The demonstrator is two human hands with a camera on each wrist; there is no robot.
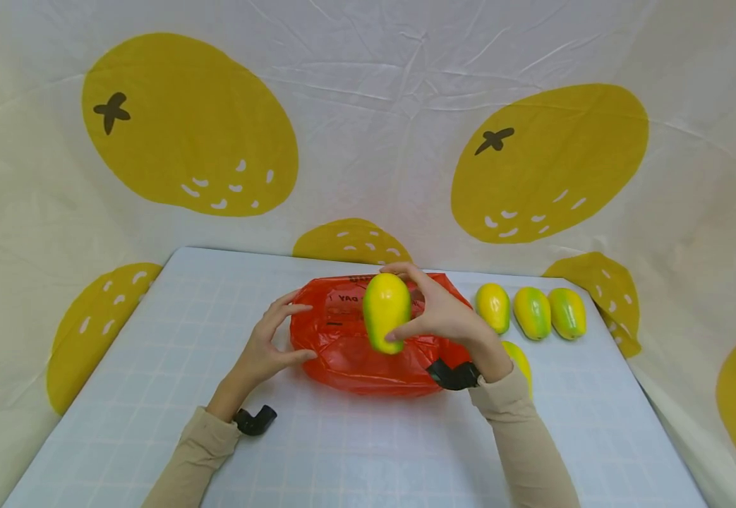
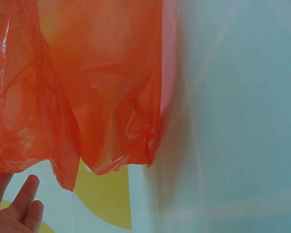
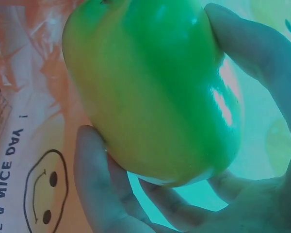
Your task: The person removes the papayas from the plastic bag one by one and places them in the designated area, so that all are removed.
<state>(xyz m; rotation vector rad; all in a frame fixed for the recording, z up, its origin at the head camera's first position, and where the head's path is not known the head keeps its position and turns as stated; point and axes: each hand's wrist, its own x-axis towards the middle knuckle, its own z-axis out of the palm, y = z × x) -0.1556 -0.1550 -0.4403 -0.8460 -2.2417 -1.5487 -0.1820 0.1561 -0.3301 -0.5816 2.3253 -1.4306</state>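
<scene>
A yellow-green mango (image 1: 385, 310) is held in my right hand (image 1: 444, 314), thumb on one side and fingers on the other, over the red plastic bag (image 1: 368, 370). The right wrist view shows the mango (image 3: 155, 97) close up, with the bag's smiley print (image 3: 46, 189) behind it. My left hand (image 1: 266, 349) is at the bag's left end, fingers and thumb spread apart at its edge. In the left wrist view, loosely bent fingers (image 2: 24, 201) show just below the hanging edge of the red bag (image 2: 106, 97).
Three more mangoes (image 1: 533, 312) lie in a row at the table's back right. Another mango (image 1: 520, 363) is partly hidden by my right forearm. The pale checked table (image 1: 120, 395) meets a white cloth (image 1: 368, 141) with large yellow fruit prints along its back edge.
</scene>
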